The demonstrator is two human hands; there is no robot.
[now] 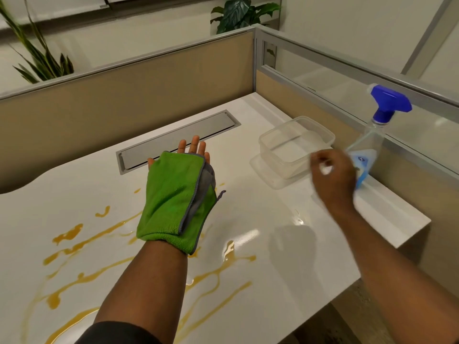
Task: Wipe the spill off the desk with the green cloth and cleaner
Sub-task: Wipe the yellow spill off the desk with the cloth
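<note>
Both hands are raised above the white desk [285, 244]. On the left, the left hand [188, 155] is held flat and palm-up with its fingers [195, 144] spread straight toward the far side, and the green cloth [171, 199] lies folded across the palm and wrist, draped rather than gripped; a grey underside and grey edging show along its right fold. Only the fingertips and the tip of the thumb stick out past the cloth's far edge. To the right, the right hand [332, 175] is blurred, its fingers loosely curled; it seems to hold nothing, though the blur makes that hard to confirm. It sits just in front of the cleaner [372, 142], a clear spray bottle with a blue trigger head and a blue label, which stands upright at the far right edge of the desk against the glass partition [347, 78]. Whether the hand touches the bottle cannot be told.

Just left of the bottle, a clear plastic container [295, 145] rests on its lid. Beyond the left hand, a grey cable-tray cover [178, 137] is set flush into the desk. Amber spill [82, 242] runs in streaks and blobs over the near left part of the desk, beneath and around the left forearm. Leafy plants [238, 13] stand behind the tan divider panel [124, 100].
</note>
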